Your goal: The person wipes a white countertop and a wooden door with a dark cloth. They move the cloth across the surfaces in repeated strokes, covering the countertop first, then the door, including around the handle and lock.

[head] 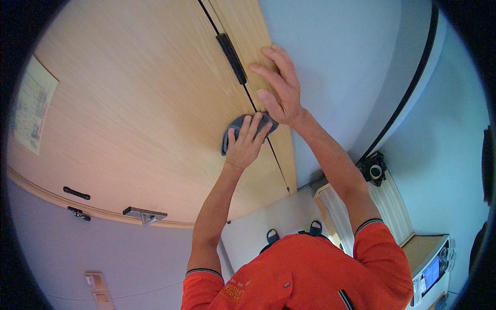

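A light wooden door [155,97] stands before me, its black hinge [231,58] at the edge near the frame board. My left hand [246,141] presses a folded grey-blue cloth [231,130] flat on the door, across the dark gap below the hinge, fingers spread over it. To the right and higher, my right hand [282,87] is at the wooden door frame [285,155], fingers apart and holding nothing. Whether its fingertips touch the wood I cannot tell. Its thumb is close to the cloth's right end.
A metal door handle [145,214] and a small black latch [76,193] are on the door's far side. A printed sheet [35,106] is fixed at the left. A bench-like wooden surface [391,205] with a black object [375,170] stands right, near a cabinet with a screen [431,273].
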A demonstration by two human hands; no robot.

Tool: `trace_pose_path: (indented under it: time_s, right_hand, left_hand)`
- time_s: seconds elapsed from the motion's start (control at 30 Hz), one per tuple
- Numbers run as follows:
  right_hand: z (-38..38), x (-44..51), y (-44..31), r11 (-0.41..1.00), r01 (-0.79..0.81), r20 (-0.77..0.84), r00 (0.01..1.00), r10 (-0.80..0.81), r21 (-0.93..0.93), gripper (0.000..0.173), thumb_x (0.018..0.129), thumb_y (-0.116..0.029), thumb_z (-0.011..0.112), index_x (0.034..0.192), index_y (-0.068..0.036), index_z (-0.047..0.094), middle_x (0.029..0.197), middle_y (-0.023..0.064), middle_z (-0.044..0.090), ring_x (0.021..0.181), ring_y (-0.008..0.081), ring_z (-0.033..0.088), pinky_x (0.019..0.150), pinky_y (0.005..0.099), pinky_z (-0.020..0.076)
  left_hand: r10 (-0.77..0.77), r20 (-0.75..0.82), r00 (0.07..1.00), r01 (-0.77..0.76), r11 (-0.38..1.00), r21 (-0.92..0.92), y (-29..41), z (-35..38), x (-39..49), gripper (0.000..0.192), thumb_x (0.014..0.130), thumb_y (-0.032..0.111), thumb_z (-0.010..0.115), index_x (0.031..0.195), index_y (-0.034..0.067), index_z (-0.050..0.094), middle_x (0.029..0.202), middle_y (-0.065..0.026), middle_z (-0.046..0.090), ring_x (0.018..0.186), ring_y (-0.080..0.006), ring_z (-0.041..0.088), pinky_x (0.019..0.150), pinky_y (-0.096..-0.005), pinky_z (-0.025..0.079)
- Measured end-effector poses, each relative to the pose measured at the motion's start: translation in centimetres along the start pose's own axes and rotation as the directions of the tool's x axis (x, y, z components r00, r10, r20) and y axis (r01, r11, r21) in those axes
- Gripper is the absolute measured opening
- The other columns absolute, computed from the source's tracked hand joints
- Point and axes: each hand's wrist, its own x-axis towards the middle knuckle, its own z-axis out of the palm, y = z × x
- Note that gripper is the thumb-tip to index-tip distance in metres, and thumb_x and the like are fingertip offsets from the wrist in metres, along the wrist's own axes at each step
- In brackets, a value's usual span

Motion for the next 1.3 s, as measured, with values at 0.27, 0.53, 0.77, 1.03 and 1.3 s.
trace_pose_path:
  time_s: [0.27,0.53,0.77,1.03,1.3]
  right_hand:
    - [-2.9,-0.1,-1.3,0.996,-0.082,0.263,0.961,0.085,-0.022,0.044,0.1,-0.031,0.06,0.135,-0.006,0.068,0.16,0.0233,0.046,0.152,0.0461,0.037,0.125,0.0538,0.0305]
    - [-5.7,1.8,-3.1,0.981,-0.186,0.427,0.883,0.195,-0.063,0.039,0.102,-0.015,0.057,0.138,-0.002,0.066,0.163,0.0196,0.044,0.155,0.0407,0.035,0.126,0.0484,0.0316]
    - [-5.5,1.9,-3.8,0.972,-0.235,0.387,0.896,0.217,0.0,0.039,0.102,-0.016,0.057,0.138,-0.003,0.065,0.164,0.0205,0.042,0.156,0.0419,0.032,0.127,0.0496,0.0294]
    - [-5.5,0.7,-3.6,0.949,-0.307,0.393,0.884,0.255,0.076,0.037,0.102,-0.019,0.058,0.135,-0.004,0.067,0.164,0.0219,0.041,0.157,0.0418,0.031,0.128,0.0483,0.0266]
    - [-6.7,-2.6,-2.9,0.748,-0.583,0.102,0.805,0.584,0.315,0.035,0.111,-0.023,0.05,0.121,0.001,0.073,0.145,0.0215,0.06,0.135,0.0346,0.058,0.112,0.0421,0.0441]
  left_hand:
    - [0.137,0.172,0.975,-0.112,0.982,-0.151,1.7,0.7,-4.3,0.051,0.1,0.03,0.057,0.152,0.033,0.057,0.166,-0.0013,0.047,0.147,-0.0239,0.048,0.11,-0.0596,0.033]
    - [-0.111,-0.203,0.973,0.047,0.954,-0.296,-2.9,-1.8,1.0,0.036,0.103,0.02,0.056,0.137,0.023,0.066,0.154,-0.0092,0.059,0.143,-0.031,0.054,0.117,-0.0568,0.026]
    - [-0.256,-0.431,0.865,0.105,0.933,-0.345,-10.2,-7.3,11.1,0.039,0.102,0.017,0.056,0.14,0.014,0.065,0.155,-0.0165,0.057,0.147,-0.041,0.048,0.124,-0.0593,0.016]
    - [-0.093,-0.374,0.923,-0.011,0.963,-0.268,-13.1,-12.8,22.0,0.05,0.097,0.012,0.068,0.146,0.017,0.061,0.161,-0.0109,0.05,0.152,-0.0366,0.042,0.123,-0.0604,0.02]
    - [-0.004,-0.202,0.979,-0.018,0.994,-0.108,-9.7,-11.7,22.8,0.068,0.092,0.02,0.075,0.155,0.028,0.052,0.169,-0.0037,0.04,0.154,-0.0311,0.037,0.119,-0.0668,0.023]
